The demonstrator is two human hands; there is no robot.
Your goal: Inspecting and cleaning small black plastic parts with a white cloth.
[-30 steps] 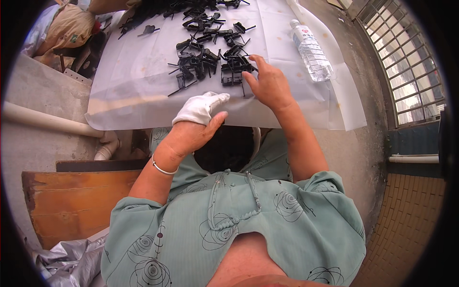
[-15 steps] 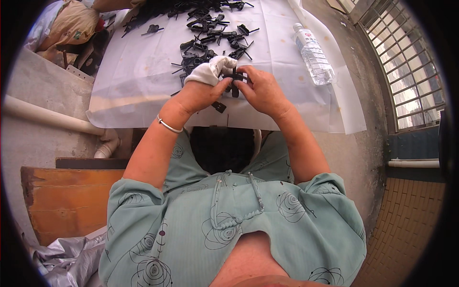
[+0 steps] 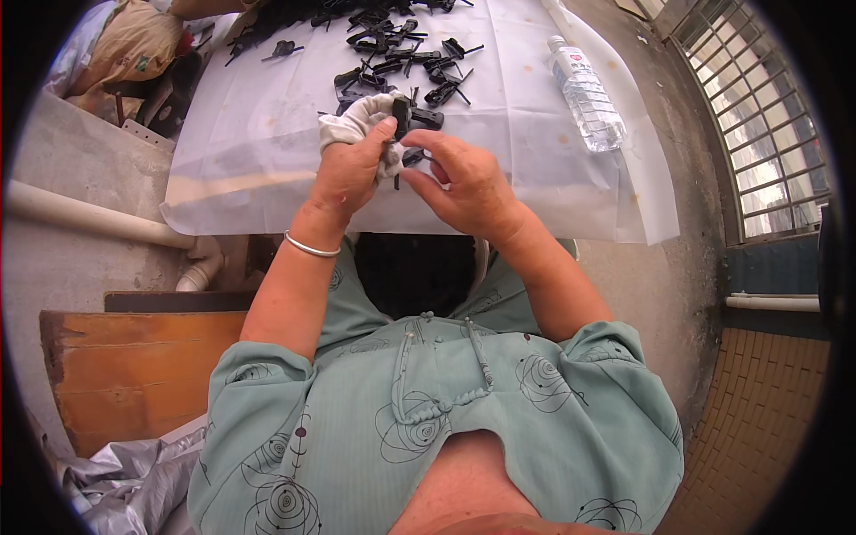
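Black plastic part [image 3: 401,113]: pinching in left hand [image 3: 360,135], curling right hand [image 3: 459,174] around small piece [image 3: 413,157], grip unclear; apparently manipulating both, probably calling next for steady left hold.

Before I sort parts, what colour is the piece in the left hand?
The piece is black, as the head view shows.

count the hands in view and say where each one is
2: the left hand, partly gloved, holding a black part above the sheet, and the right hand, bare, just to its right. No further hand seems hidden.
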